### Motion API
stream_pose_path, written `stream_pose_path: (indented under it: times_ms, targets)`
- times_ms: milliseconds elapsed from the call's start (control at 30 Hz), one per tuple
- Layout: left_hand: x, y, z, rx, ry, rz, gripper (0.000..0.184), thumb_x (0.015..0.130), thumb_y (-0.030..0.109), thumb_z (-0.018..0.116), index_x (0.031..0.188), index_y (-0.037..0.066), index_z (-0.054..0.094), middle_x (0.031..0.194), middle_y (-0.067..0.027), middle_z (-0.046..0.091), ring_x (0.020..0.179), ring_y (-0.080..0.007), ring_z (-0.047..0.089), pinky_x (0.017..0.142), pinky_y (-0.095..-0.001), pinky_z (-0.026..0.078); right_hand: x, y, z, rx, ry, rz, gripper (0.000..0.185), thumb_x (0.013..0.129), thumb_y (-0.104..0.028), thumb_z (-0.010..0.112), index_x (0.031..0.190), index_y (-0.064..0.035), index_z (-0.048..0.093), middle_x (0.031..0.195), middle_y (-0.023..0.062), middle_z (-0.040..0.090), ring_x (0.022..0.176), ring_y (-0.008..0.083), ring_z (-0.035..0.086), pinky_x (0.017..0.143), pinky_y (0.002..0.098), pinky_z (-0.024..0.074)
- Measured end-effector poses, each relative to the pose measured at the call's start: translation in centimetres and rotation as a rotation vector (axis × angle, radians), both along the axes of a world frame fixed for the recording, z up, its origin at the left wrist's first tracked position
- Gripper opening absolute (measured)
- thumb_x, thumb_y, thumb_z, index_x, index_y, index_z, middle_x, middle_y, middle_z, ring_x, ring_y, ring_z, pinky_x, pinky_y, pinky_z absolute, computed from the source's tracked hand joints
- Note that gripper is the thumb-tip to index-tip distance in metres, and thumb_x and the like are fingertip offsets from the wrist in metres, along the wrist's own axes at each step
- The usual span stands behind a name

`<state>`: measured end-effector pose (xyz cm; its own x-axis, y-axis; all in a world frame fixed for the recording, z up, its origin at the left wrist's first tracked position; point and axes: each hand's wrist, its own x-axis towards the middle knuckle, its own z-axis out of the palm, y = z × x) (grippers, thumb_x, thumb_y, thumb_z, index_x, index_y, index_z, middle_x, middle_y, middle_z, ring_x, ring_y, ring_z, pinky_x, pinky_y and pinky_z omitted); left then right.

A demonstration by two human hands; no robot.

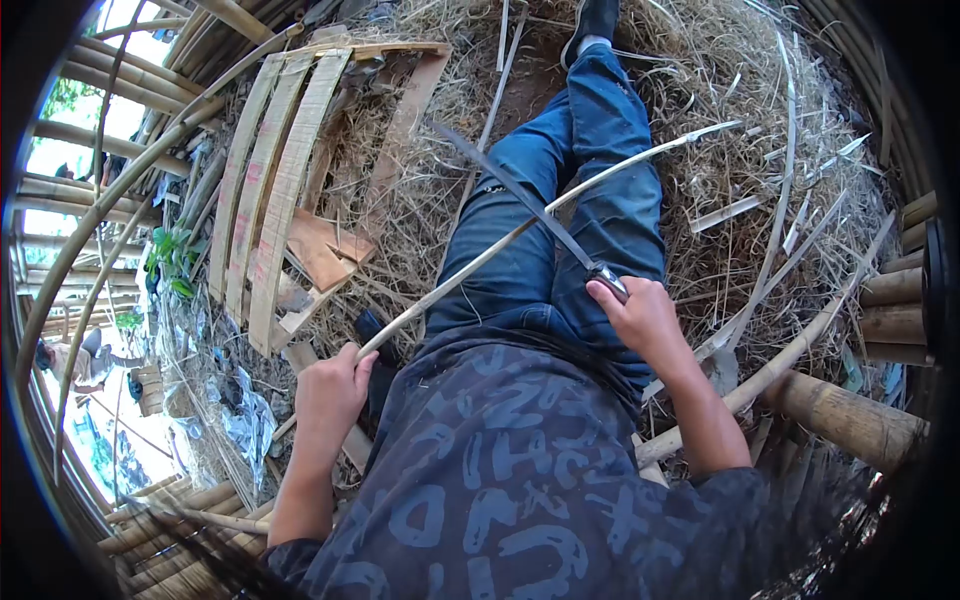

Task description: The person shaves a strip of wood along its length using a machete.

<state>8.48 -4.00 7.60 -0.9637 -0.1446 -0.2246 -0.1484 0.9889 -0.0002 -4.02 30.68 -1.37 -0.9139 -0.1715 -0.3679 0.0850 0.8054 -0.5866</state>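
My left hand [333, 392] is closed around the near end of a long, thin bamboo strip [440, 288]. The strip slants up and right across my jeans to a pale, frayed far end. In my right hand [640, 318] is the dark handle of a long knife [492, 170], its narrow blade pointing up and left. Blade and strip cross over my thighs; whether the edge bites into the bamboo I cannot tell. My legs [510, 235] are stretched out in front of me, crossed lower down.
Dry straw and bamboo shavings [730, 80] cover the ground. A broken wooden pallet [290, 180] lies at the left. Thick bamboo poles [850, 415] are at the right, with a long split piece [780, 365] beside me. A bamboo lattice [110, 80] stands along the left.
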Motion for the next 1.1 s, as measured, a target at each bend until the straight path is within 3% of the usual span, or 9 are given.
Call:
stream_pose_path:
  times_ms: [300,433,533,700,800,933,1100]
  targets:
    - [-5.5,-1.7,5.0,-0.230,0.193,-0.244,0.030,0.093,0.031,0.062,0.077,0.007,0.052,0.061,-0.0108,0.060,0.052,-0.0315,0.060,0.049,-0.0412,0.046,-2.0,-5.7,0.8,-0.356,0.005,0.019,0.054,0.087,-0.054,0.062,0.076,-0.0017,0.068,0.069,0.0233,0.064,0.070,0.0423,0.064,0.061,0.0464,0.0482]
    - [-6.2,-2.6,6.2,-0.267,0.199,-0.300,0.030,0.092,0.032,0.062,0.078,0.008,0.053,0.060,-0.0100,0.060,0.052,-0.0298,0.061,0.048,-0.0406,0.046,-3.1,-3.1,0.5,-0.233,0.157,-0.030,0.059,0.087,-0.058,0.060,0.072,-0.0005,0.066,0.067,0.0233,0.063,0.069,0.0423,0.064,0.060,0.0469,0.0476]
    - [-6.8,-2.3,6.1,-0.260,0.214,-0.303,0.029,0.093,0.032,0.062,0.079,0.008,0.053,0.059,-0.0098,0.060,0.052,-0.0298,0.061,0.048,-0.0407,0.047,-4.2,-0.6,-1.9,-0.178,0.121,-0.145,0.059,0.088,-0.057,0.059,0.072,-0.0001,0.066,0.067,0.0235,0.062,0.069,0.0432,0.063,0.060,0.0473,0.0474]
    - [-7.8,-1.2,6.4,-0.307,0.226,-0.288,0.029,0.093,0.032,0.062,0.080,0.008,0.054,0.058,-0.0097,0.060,0.050,-0.0295,0.061,0.047,-0.0405,0.047,-2.9,-3.0,-0.4,-0.324,0.136,-0.151,0.061,0.089,-0.054,0.059,0.072,0.0044,0.064,0.064,0.0246,0.061,0.067,0.0438,0.063,0.059,0.0469,0.0464]
    - [-8.2,-1.2,6.7,-0.324,0.256,-0.335,0.029,0.093,0.033,0.061,0.080,0.008,0.055,0.058,-0.0092,0.060,0.050,-0.0286,0.061,0.047,-0.0399,0.047,-2.2,-6.2,2.2,-0.424,0.020,-0.030,0.056,0.088,-0.054,0.061,0.076,0.0005,0.066,0.064,0.0222,0.062,0.065,0.0411,0.064,0.059,0.0459,0.0464]
    - [-7.9,-1.4,7.0,-0.335,0.249,-0.357,0.029,0.093,0.033,0.061,0.081,0.008,0.055,0.057,-0.0082,0.060,0.050,-0.0273,0.061,0.046,-0.0386,0.046,-2.8,-8.8,1.3,-0.471,0.069,0.015,0.056,0.088,-0.055,0.061,0.076,-0.0011,0.067,0.064,0.0214,0.062,0.065,0.0402,0.064,0.059,0.0452,0.0468]
    - [-6.7,-3.1,7.6,-0.338,0.284,-0.372,0.028,0.093,0.034,0.062,0.081,0.009,0.055,0.055,-0.0070,0.058,0.049,-0.0255,0.061,0.045,-0.0378,0.046,-5.3,-4.8,-0.7,-0.221,0.149,-0.202,0.058,0.086,-0.059,0.061,0.077,-0.0027,0.069,0.069,0.0201,0.066,0.073,0.0416,0.066,0.063,0.0462,0.0492]
